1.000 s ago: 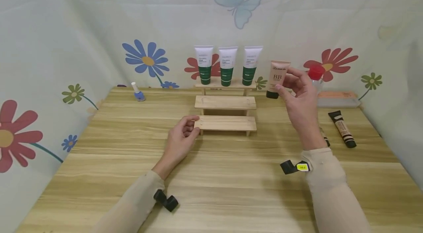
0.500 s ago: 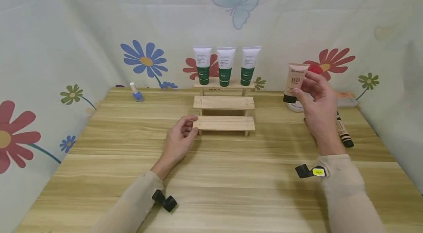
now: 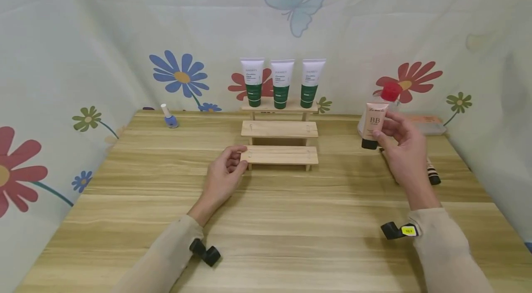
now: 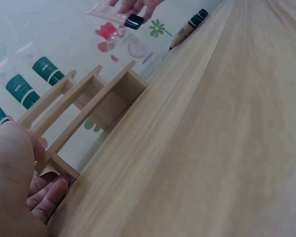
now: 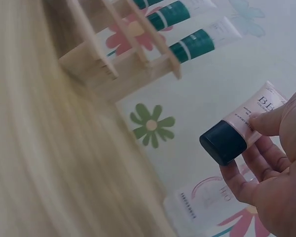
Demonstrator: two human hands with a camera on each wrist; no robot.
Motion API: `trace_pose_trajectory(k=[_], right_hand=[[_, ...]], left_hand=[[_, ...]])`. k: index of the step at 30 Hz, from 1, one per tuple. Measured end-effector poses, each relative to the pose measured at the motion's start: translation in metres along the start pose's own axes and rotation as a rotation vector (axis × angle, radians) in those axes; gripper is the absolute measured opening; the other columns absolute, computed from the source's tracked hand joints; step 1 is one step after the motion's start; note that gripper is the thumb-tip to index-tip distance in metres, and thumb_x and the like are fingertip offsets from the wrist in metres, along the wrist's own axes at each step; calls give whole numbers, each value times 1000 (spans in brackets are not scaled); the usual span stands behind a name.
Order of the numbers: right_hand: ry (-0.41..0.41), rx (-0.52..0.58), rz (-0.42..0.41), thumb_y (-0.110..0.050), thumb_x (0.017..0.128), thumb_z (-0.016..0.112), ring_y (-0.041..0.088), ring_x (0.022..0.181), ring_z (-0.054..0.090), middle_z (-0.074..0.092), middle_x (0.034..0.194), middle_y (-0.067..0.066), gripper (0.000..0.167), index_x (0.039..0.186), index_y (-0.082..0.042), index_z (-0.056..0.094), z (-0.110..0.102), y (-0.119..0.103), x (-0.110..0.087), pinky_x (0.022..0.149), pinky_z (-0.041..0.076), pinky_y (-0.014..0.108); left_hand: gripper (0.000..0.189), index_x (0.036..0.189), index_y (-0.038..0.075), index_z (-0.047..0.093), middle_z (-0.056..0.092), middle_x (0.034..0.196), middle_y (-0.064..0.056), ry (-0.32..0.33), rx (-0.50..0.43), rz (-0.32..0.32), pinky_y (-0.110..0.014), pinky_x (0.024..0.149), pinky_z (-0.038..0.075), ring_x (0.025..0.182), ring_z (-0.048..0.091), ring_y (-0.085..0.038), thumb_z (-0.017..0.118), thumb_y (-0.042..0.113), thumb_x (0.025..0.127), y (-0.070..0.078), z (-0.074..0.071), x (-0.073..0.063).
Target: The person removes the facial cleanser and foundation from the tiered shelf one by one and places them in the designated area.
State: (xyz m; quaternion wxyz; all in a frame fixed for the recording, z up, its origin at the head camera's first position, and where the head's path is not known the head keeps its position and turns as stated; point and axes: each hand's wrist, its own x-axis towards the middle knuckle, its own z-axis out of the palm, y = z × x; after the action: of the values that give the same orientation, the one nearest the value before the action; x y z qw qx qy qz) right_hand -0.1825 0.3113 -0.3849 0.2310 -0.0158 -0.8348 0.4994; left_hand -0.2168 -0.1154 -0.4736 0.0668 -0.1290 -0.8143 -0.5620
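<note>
My right hand (image 3: 405, 152) pinches a pink BB cream tube (image 3: 375, 122) between thumb and fingers, its black cap pointing down. In the right wrist view the tube (image 5: 246, 118) tilts, with the thumb across its printed front. My left hand (image 3: 224, 170) grips the left end of the lowest step of a three-tier wooden stand (image 3: 279, 155). Seen from the left wrist, the fingers (image 4: 52, 197) curl under that step's end. Three white-and-green tubes (image 3: 281, 85) stand caps down on the stand's top step; the two lower steps are bare.
Behind the held tube stands a clear bottle with a red cap (image 3: 390, 92). Two tan-and-black tubes, one (image 3: 434, 174) right of my wrist, lie partly hidden by my right hand. An orange-and-clear pack (image 3: 428, 123) lies back right. Blue nail polish (image 3: 170, 120) stands back left.
My right hand has carried the BB cream tube to the right, then lower, in front of the red-capped bottle. My left hand keeps its grip on the stand.
</note>
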Motion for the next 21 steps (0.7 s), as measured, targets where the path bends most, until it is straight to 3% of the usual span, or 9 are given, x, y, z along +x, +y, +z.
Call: trace_pose_trajectory(k=[5,21], right_hand=[[-55,-22,61,-14,111,70,8,117,62,66,146,18,57,165,-14,53,0,15,-8,94,53,8],[-133,7,99,-4,108,72,6,106,66,69,134,24,53,159,-4,56,7,45,-29,85,55,9]], left_hand=[[33,142,15,71,72,120,-11,-3,7,1,-24,84,60,100,73,-23,70,12,109,0,1,0],[34,141,16,71,72,120,-10,5,10,-5,-23,83,60,99,73,-22,71,11,108,-1,0,1]])
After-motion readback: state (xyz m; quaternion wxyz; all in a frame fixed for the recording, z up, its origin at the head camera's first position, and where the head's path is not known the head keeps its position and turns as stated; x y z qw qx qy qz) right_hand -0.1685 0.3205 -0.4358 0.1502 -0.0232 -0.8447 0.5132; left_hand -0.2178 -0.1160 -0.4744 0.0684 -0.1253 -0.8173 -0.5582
